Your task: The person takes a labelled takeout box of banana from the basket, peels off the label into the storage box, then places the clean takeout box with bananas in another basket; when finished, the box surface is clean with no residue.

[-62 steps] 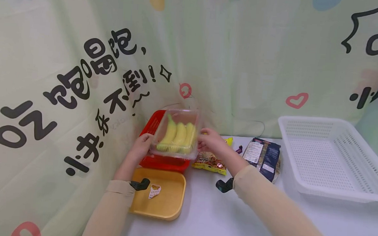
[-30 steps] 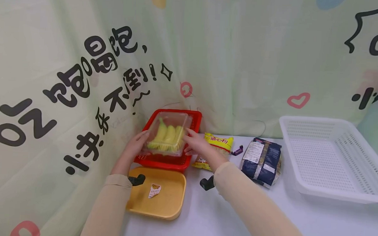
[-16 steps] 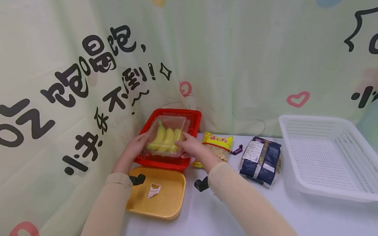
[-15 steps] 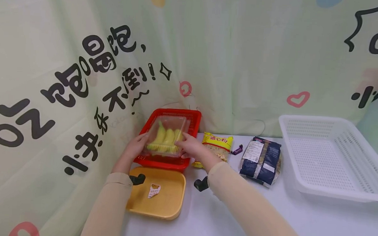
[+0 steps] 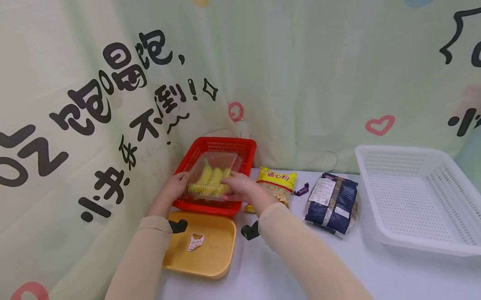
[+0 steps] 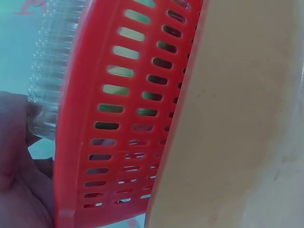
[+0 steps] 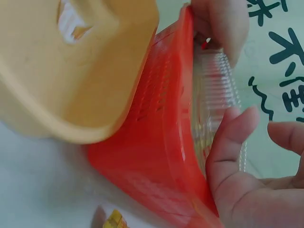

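Observation:
A clear plastic box of bananas (image 5: pixel 210 180) sits low in the red basket (image 5: pixel 192 207), its lid on top and its near side at the basket's front. On the box's left side my left hand (image 5: pixel 176 185) holds the edge; the left wrist view shows its fingers (image 6: pixel 16 128) at the ribbed plastic wall. My right hand (image 5: pixel 240 186) holds the right side, one digit reaching over the lid. In the right wrist view, a bent finger (image 7: pixel 228 142) lies against the box's side. The basket wall hides the box's underside.
A yellow tray (image 5: pixel 201 266) with a banana sticker stands in front of the basket. To the right lie a yellow pasta bag (image 5: pixel 277 181), a small purple wrapped piece (image 5: pixel 302 189), a navy bag (image 5: pixel 331 204) and a white basket (image 5: pixel 383 221). A printed curtain (image 5: pixel 309 81) hangs behind.
Both hands have lowered the box of bananas from above the red basket down into it, moving it a little left. The right hand has shifted left with it, uncovering the pasta bag.

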Motion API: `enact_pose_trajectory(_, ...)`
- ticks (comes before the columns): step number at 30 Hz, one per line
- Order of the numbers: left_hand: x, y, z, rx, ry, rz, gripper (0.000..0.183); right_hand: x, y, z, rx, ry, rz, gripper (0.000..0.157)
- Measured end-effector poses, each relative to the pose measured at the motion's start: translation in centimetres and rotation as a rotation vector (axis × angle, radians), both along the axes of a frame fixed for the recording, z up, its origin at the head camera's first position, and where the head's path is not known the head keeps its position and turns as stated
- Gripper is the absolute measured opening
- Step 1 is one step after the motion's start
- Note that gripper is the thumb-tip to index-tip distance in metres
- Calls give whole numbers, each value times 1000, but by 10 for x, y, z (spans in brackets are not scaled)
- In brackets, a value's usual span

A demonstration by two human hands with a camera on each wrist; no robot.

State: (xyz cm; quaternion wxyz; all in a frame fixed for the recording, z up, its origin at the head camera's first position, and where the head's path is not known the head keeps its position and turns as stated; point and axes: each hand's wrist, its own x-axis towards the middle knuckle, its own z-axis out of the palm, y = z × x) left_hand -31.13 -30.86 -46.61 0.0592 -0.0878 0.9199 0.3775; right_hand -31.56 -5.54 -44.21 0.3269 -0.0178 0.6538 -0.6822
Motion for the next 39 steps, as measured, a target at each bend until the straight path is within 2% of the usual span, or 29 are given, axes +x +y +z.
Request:
enact_pose_trajectory(3,1,2,2,-33,-14,-4,50,3,-3,0,-46,-35,-25,57)
enact_pose_trajectory(9,-2,8,3,-114,-41,-6,52,5,-5,-3,-82,-89,-62,63)
enact_pose_trajectory(18,-6,13,1,-208,-42,-10,51,7,-3,1,-61,-115,-68,49)
enact_pose_trajectory(22,-5,13,2,-226,-36,-1,49,11,-2,3,-28,-97,-57,48)
enact_pose_trajectory(26,-4,14,2,-250,-28,-2,47,14,2,5,31,-19,-14,54)
enact_pose_trajectory(30,-5,15,0,-238,-29,10,49,14,16,3,125,140,39,60)
enact_pose_trajectory(32,-6,16,-1,-261,-12,6,53,14,28,2,169,197,47,61)
enact_pose_trajectory(34,-5,16,-1,-318,20,0,57,16,42,3,208,240,49,58)
enact_pose_trajectory(39,5,25,5,-519,161,-47,56,25,81,6,319,348,57,55)
